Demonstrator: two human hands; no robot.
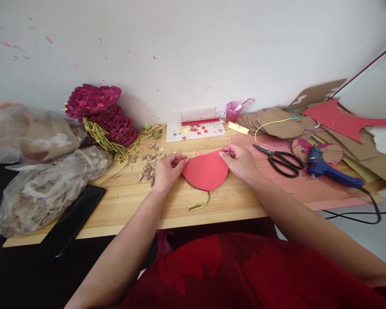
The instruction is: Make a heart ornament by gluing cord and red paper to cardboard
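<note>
A red paper piece (pixel 206 171) with a rounded lower edge is held just over the wooden table (pixel 128 210). My left hand (pixel 169 171) pinches its left corner between thumb and fingers. On the opposite side, my right hand (pixel 239 162) grips the upper right corner. A small red loop (pixel 198 153) shows at the top edge, and a yellow-green string tassel (pixel 199 205) hangs from the bottom point. Beside my left hand lie several brown shells (pixel 149 165), perhaps pistachio. Black-handled scissors (pixel 281 159) rest to the right of my right hand.
A blue glue gun (pixel 333 171) with a black cord lies at the right, near cardboard discs (pixel 276 122) and red paper scrap (pixel 334 118). Star sequins cover white paper (pixel 176 133) at the back. Magenta stacked pieces (pixel 99 107), plastic bags (pixel 48 184) and a phone (pixel 73 219) are left.
</note>
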